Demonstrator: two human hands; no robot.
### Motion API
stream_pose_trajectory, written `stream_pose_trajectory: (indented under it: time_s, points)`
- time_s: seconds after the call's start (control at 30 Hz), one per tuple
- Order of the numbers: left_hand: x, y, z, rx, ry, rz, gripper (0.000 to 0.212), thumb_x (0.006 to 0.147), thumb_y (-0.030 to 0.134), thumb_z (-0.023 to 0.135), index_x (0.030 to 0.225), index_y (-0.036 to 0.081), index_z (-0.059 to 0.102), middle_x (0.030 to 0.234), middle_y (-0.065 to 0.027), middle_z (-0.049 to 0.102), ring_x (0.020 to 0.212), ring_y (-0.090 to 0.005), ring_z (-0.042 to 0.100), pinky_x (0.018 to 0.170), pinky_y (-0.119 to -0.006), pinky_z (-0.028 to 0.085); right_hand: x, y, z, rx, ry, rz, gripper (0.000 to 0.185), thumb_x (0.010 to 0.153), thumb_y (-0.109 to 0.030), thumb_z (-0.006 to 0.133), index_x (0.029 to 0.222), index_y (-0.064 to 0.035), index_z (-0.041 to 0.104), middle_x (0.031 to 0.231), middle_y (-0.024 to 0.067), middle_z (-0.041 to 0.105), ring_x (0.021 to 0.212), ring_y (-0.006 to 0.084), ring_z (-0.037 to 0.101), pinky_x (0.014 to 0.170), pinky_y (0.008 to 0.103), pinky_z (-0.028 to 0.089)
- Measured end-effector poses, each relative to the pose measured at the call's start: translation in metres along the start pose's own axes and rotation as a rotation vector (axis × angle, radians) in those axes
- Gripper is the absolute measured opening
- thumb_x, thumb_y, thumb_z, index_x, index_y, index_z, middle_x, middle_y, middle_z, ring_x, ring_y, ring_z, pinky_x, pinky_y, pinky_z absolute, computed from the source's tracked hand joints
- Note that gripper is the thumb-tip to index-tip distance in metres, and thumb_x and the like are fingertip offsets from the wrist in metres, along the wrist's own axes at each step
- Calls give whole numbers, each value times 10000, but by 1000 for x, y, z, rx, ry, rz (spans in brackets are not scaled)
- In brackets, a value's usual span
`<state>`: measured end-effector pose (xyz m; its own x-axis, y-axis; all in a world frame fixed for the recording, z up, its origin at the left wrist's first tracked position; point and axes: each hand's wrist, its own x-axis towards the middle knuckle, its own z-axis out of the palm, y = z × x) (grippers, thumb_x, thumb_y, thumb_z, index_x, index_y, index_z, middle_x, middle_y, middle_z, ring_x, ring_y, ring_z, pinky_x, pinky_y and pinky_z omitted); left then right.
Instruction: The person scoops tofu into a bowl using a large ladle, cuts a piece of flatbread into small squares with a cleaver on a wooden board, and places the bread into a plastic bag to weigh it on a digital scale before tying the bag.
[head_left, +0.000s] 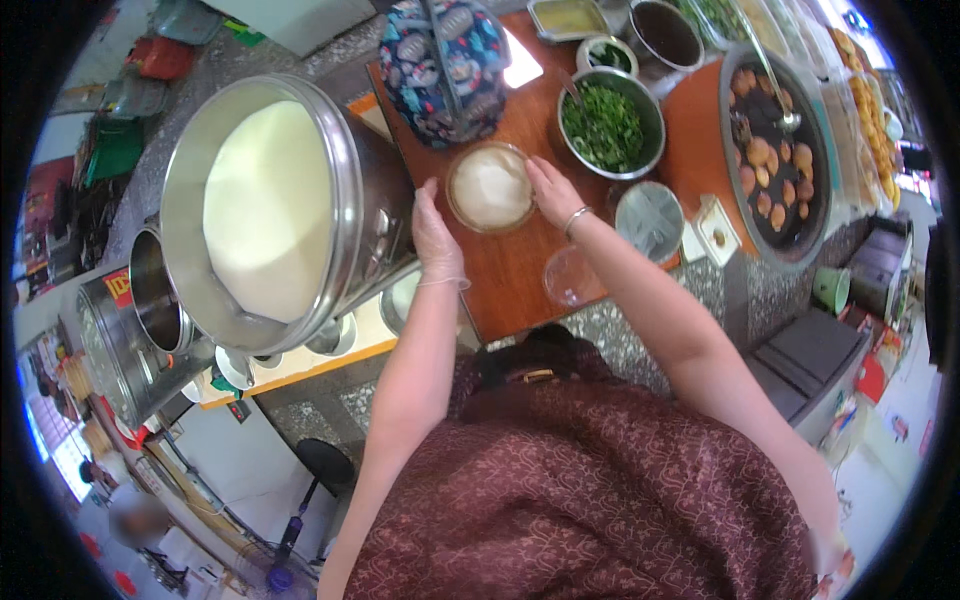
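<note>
A round, clear-walled bowl (452, 210) stands on the brown wooden table (502, 292), filled with a smooth white food (491, 186). My right hand (553, 191) has its fingers on the bowl's right rim. On the other side, my left hand (437, 236), in a thin clear glove, is held flat between the bowl and a large steel pot (375, 217). It holds nothing, and a small gap shows between its fingers and the bowl. The pot contains a pale white mass (270, 217). Chopped green herbs (604, 124) fill a steel bowl (659, 142) beyond my right hand.
A wide pot (690, 127) of eggs in dark liquid, with a ladle (787, 120), stands to the right. Near my right forearm are a clear plastic tub (649, 217) and a clear round lid (574, 277). A patterned blue bag (446, 75) sits at the table's far side.
</note>
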<state>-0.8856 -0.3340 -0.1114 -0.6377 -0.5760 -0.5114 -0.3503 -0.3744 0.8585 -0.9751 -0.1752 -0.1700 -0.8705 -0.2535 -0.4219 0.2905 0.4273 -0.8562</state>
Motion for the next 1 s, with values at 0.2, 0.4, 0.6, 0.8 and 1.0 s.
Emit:
stream_pose_trajectory:
  time_s: [0.2, 0.4, 0.6, 0.8, 1.0]
  points:
    - [-74, -3, -60, 304, -297, 146, 491, 985, 388, 399, 1303, 26, 495, 1338, -122, 498, 1277, -215, 425, 1078, -359, 306, -133, -60, -77, -253, 13, -306, 410, 917, -216, 517, 1270, -8, 500, 1283, 192, 518, 1213, 341, 464, 1035, 385, 353]
    - [-128, -50, -87, 290, -475, -10, 285, 959, 151, 519, 1216, 35, 560, 1189, -84, 596, 1099, -159, 555, 962, -284, 426, -166, -21, -71, -751, 120, -438, 447, 776, -103, 633, 1213, -56, 552, 1192, 120, 570, 1064, 308, 534, 914, 387, 450]
    - [-130, -40, -94, 333, -511, 61, 321, 904, 171, 593, 1203, 55, 574, 1139, -111, 615, 1034, -183, 596, 891, -274, 464, -127, 4, -53, -1036, 115, -530, 193, 757, -94, 578, 945, -93, 622, 911, 80, 611, 886, 291, 544, 777, 383, 479]
    - [-134, 0, -130, 829, -736, 396, 883, 789, 374, 715, 1452, 61, 223, 1457, -218, 313, 1340, -364, 322, 1110, -414, 276, -167, -36, -15, -772, 10, -318, 105, 779, -102, 590, 856, -47, 633, 834, 140, 620, 804, 326, 596, 723, 413, 493]
    - [-146, 15, -199, 630, -722, 487, 1105, 673, 324, 824, 1453, 3, 111, 1432, -226, 321, 1323, -346, 350, 1110, -412, 282, -224, -59, 97, -260, -228, -68, 191, 835, -153, 610, 954, -13, 661, 860, 161, 677, 779, 260, 662, 721, 351, 522]
